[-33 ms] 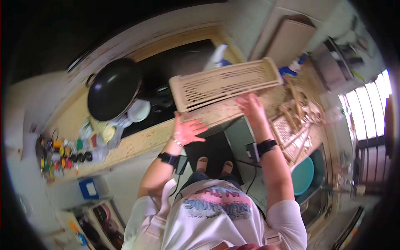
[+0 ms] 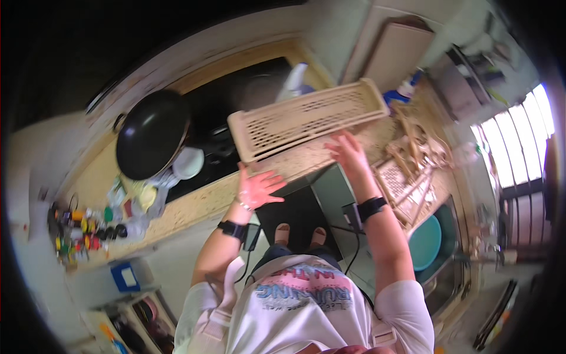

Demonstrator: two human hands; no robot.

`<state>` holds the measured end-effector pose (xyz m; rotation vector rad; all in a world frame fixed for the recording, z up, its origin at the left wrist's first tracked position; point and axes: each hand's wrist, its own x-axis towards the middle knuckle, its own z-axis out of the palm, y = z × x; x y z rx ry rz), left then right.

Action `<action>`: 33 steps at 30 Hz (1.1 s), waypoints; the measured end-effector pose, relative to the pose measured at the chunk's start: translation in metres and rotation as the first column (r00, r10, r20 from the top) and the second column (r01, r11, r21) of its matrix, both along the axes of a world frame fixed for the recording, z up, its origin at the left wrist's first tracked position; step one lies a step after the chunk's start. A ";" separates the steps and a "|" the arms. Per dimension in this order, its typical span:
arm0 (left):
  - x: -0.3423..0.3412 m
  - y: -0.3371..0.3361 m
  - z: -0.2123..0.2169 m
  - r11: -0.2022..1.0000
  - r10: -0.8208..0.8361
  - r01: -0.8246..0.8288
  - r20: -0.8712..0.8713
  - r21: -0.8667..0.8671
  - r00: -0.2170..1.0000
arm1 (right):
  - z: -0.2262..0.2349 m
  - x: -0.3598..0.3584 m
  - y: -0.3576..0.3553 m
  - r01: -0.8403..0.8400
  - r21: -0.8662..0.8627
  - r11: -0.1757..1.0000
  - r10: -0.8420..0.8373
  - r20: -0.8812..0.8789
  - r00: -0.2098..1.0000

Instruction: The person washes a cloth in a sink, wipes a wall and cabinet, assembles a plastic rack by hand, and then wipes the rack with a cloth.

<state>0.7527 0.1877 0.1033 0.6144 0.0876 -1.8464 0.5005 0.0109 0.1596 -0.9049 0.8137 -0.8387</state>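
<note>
A long beige plastic rack tray [image 2: 309,112] with a perforated bottom and raised ends rests tilted across the hob's edge and the speckled countertop. My left hand [image 2: 259,189] is open, palm up with the fingers spread, just in front of the tray's left end. Nothing is in it. Near the middle of the tray's front edge is my right hand [image 2: 349,154], its fingers apart and holding nothing. Whether its fingertips touch the tray I cannot tell. Both wrists carry black straps with small dark devices.
A black wok [image 2: 153,134] sits on the dark hob, beside a white bowl [image 2: 188,163]. Bottles and jars [image 2: 88,227] crowd the left counter. On the right are beige rack parts [image 2: 407,183], a blue-capped spray bottle [image 2: 402,91] and a teal basin [image 2: 425,242] in the sink.
The whole view has shifted slightly, so the tray and counter appear a little further left. Both hands stay open in front of the tray.
</note>
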 end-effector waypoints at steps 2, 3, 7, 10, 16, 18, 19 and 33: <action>-0.004 0.007 -0.002 1.000 -0.010 0.010 -0.020 0.002 1.000 | 0.009 -0.021 0.012 -0.073 -0.163 0.984 0.043 -0.179 0.983; -0.005 0.009 -0.007 1.000 0.016 -0.017 -0.051 -0.021 0.999 | 0.016 -0.033 0.019 -0.117 -0.259 0.959 0.036 -0.298 0.954; -0.019 0.003 -0.010 0.996 0.085 -0.085 -0.006 0.028 0.996 | 0.027 -0.134 0.011 -0.140 -0.410 0.901 -0.138 -0.577 0.805; -0.034 0.001 0.002 0.983 0.142 -0.141 0.003 0.113 0.990 | 0.030 -0.226 -0.011 0.059 -0.431 0.900 -0.310 -0.539 0.784; -0.036 -0.004 0.005 0.903 0.342 -0.351 0.079 0.247 0.936 | 0.018 -0.335 -0.056 -0.404 -0.715 0.570 -0.714 -0.675 0.187; -0.043 -0.009 0.009 0.861 0.387 -0.409 0.135 0.303 0.912 | 0.010 -0.341 -0.070 -0.474 -0.661 0.582 -0.681 -0.715 0.159; -0.042 -0.009 0.013 0.818 0.414 -0.450 0.177 0.358 0.893 | 0.006 -0.340 -0.075 -0.500 -0.605 0.620 -0.655 -0.750 0.095; -0.049 -0.038 0.007 0.765 0.231 -0.645 0.930 0.008 0.285 | 0.034 -0.367 -0.032 -0.379 -0.848 0.370 -0.864 -0.464 0.194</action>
